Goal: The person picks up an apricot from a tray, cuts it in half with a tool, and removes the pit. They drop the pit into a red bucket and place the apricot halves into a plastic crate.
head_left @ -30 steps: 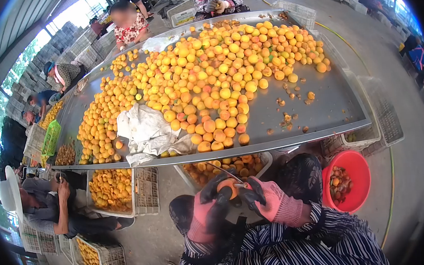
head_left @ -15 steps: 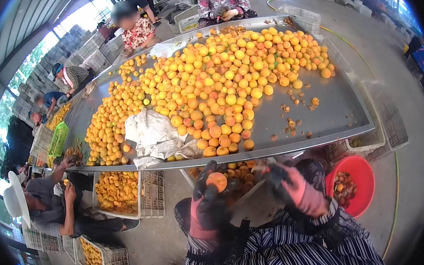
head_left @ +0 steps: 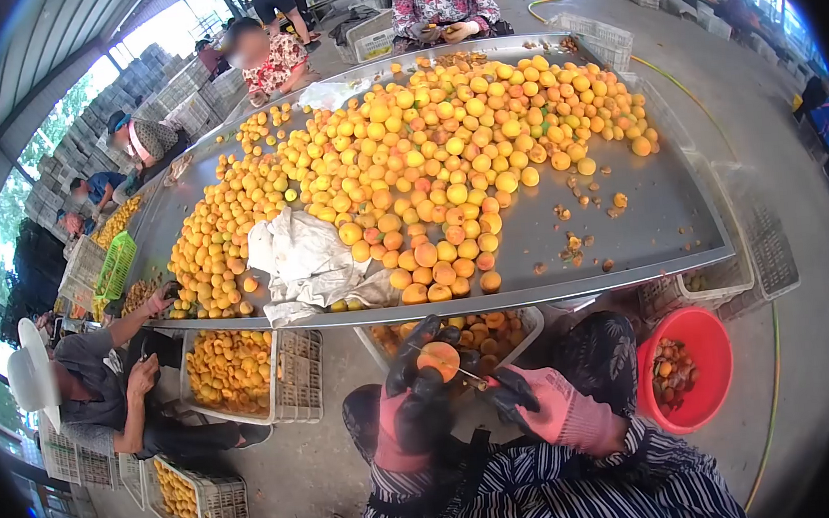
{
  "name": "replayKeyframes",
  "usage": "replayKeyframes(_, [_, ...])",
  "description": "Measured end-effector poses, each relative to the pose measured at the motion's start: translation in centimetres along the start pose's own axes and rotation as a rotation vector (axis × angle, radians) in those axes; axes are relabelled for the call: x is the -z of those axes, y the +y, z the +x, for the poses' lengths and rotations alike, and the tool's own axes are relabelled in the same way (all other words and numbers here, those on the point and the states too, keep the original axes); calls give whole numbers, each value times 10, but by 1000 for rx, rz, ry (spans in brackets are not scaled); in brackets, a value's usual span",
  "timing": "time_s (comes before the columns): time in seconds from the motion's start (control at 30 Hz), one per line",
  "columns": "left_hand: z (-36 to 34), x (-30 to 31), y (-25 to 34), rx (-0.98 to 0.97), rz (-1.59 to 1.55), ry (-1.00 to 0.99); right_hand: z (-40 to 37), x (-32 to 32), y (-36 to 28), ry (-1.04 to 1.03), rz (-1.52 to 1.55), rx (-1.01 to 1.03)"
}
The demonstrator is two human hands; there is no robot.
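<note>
My left hand, in a black and pink glove, holds an orange apricot between its fingers. My right hand, gloved alike, is closed round the handle of a thin metal tool whose tip points at the apricot. Both hands are above my lap, just below the near edge of a metal table. Behind them a crate of apricots sits partly under the table. A large heap of whole apricots covers much of the tabletop.
A white cloth lies by the table's near edge. A red bucket with fruit pieces stands right of my legs. Crates of fruit stand at left, beside a co-worker in a white hat. Other people work across the table.
My right hand has moved slightly down and shows more sharply, with the tool now visible at the apricot. The hatted co-worker's arm has reached farther onto the table.
</note>
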State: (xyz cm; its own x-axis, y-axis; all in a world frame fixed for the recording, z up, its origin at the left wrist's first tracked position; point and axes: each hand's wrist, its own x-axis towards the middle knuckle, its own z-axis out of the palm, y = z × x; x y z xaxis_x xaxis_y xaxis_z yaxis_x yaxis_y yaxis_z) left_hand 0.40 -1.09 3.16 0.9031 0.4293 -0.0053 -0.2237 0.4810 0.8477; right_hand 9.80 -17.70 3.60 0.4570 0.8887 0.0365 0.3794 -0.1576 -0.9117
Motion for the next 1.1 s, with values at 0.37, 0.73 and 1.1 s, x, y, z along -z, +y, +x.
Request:
replayKeyframes(0.37, [5,10,-12,279,-99,-27,7,16,2,-99,-100,-159])
replayKeyframes(0.73, [16,-2,-13,196,-539,30,-8,-2,8,28,5,-95])
replayKeyframes(1.1, [19,-7,-23,181,-513,80,9,-7,12,131,-103,-75])
